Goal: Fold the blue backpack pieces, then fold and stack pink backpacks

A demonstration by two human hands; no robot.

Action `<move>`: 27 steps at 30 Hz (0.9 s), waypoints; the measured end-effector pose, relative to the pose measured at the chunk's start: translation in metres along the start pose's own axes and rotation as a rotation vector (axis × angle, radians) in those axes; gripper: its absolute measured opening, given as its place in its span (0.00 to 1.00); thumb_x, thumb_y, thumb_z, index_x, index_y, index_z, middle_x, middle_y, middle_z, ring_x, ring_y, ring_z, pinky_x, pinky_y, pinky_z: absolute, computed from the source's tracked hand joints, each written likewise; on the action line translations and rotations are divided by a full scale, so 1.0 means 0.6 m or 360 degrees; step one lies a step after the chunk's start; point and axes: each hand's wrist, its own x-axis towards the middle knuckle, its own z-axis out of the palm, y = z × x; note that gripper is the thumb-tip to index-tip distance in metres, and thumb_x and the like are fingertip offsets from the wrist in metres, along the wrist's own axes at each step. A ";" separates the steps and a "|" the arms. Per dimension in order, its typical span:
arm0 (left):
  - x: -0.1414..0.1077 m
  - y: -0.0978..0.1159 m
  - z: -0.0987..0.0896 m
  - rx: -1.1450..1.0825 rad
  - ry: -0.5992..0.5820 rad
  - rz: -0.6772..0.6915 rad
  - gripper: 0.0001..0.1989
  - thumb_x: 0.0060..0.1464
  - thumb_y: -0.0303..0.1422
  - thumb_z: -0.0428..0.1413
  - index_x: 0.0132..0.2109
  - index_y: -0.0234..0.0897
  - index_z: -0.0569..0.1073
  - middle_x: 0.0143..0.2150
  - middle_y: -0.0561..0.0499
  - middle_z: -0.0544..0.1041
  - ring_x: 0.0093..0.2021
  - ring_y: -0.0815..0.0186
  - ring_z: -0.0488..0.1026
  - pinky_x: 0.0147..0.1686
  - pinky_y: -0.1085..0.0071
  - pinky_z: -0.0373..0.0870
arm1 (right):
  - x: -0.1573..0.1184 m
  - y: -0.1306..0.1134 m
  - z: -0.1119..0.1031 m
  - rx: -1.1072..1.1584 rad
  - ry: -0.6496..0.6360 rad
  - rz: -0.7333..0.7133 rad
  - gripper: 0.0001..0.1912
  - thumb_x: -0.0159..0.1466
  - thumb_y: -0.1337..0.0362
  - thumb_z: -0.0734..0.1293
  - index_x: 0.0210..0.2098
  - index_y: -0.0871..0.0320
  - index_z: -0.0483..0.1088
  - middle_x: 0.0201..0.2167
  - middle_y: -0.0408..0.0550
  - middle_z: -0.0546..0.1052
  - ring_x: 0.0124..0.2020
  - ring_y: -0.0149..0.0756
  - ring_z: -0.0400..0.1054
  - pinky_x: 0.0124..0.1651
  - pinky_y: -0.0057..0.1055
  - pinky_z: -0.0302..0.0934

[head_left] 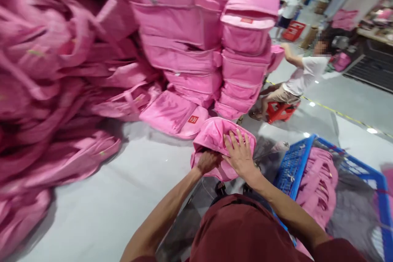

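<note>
A pink fabric bag (211, 133) is in front of my body, above my feet, with its mouth facing me. My left hand (210, 161) reaches into that opening, and its fingers are hidden by the fabric. On the bag's upper right side lies my right hand (239, 153), flat with fingers spread, pressing the cloth. Just beyond it, another pink bag (175, 114) with a small red label rests flat on the pale surface, at the foot of the stacks.
Stacked pink bags (184, 20) and a second stack (245, 41) rise ahead. A loose heap of pink bags (61, 69) fills the left. At right stands a blue crate (299, 168) holding pink pieces. A person (294, 77) sits on a red stool (281, 110) beyond.
</note>
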 end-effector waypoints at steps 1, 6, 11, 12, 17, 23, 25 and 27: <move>-0.008 0.016 0.012 0.0017 -0.0047 0.0070 0.11 0.58 0.26 0.63 0.46 0.42 0.85 0.42 0.40 0.85 0.45 0.46 0.83 0.48 0.52 0.77 | -0.012 0.015 -0.002 -0.0023 -0.0007 0.0066 0.47 0.70 0.62 0.76 0.82 0.52 0.55 0.79 0.59 0.64 0.83 0.65 0.48 0.82 0.72 0.37; -0.042 0.099 0.058 0.0126 -0.0287 0.0427 0.14 0.63 0.27 0.59 0.52 0.42 0.85 0.45 0.38 0.86 0.46 0.44 0.84 0.47 0.52 0.79 | -0.094 0.113 -0.058 0.0101 0.0091 0.0376 0.25 0.79 0.55 0.64 0.73 0.47 0.73 0.64 0.51 0.82 0.69 0.50 0.73 0.77 0.54 0.62; -0.012 0.178 0.059 0.0056 -0.0354 0.0822 0.09 0.71 0.33 0.60 0.53 0.39 0.83 0.48 0.40 0.86 0.48 0.47 0.84 0.46 0.56 0.80 | -0.234 0.137 -0.121 0.0175 0.0378 0.0825 0.23 0.80 0.50 0.62 0.62 0.49 0.83 0.54 0.53 0.87 0.56 0.52 0.82 0.62 0.49 0.76; -0.002 0.192 0.055 0.0001 -0.0282 0.0937 0.10 0.73 0.32 0.57 0.55 0.41 0.82 0.50 0.41 0.87 0.49 0.49 0.84 0.47 0.56 0.80 | -0.261 0.136 -0.128 0.0142 0.0441 0.0893 0.22 0.79 0.51 0.62 0.61 0.50 0.83 0.53 0.54 0.87 0.55 0.52 0.82 0.61 0.49 0.76; 0.092 0.254 0.031 -0.0212 0.0486 0.1178 0.18 0.74 0.32 0.58 0.66 0.50 0.78 0.57 0.44 0.85 0.57 0.53 0.82 0.62 0.53 0.76 | -0.346 0.153 -0.138 -0.0264 0.0670 0.1184 0.19 0.77 0.59 0.63 0.55 0.53 0.85 0.48 0.54 0.88 0.50 0.49 0.84 0.55 0.44 0.79; 0.284 0.304 0.037 -0.0256 0.0545 0.1222 0.34 0.70 0.40 0.56 0.78 0.36 0.65 0.75 0.33 0.70 0.78 0.44 0.64 0.78 0.41 0.55 | -0.353 0.229 -0.136 -0.0450 0.0670 0.1165 0.18 0.77 0.59 0.63 0.51 0.57 0.84 0.43 0.54 0.88 0.42 0.46 0.84 0.45 0.38 0.78; 0.331 0.307 0.044 -0.0366 0.0564 0.1297 0.33 0.70 0.39 0.52 0.77 0.34 0.67 0.71 0.33 0.75 0.73 0.47 0.70 0.76 0.45 0.60 | -0.346 0.264 -0.143 -0.0346 0.0631 0.1176 0.17 0.77 0.59 0.63 0.50 0.56 0.84 0.42 0.52 0.88 0.41 0.46 0.84 0.45 0.38 0.77; 0.369 0.310 0.043 -0.0482 0.0580 0.1242 0.30 0.68 0.38 0.51 0.73 0.35 0.72 0.63 0.35 0.82 0.64 0.49 0.78 0.69 0.50 0.68 | -0.333 0.307 -0.155 -0.0171 0.0561 0.1218 0.16 0.76 0.58 0.64 0.49 0.53 0.84 0.41 0.51 0.88 0.42 0.46 0.83 0.46 0.38 0.76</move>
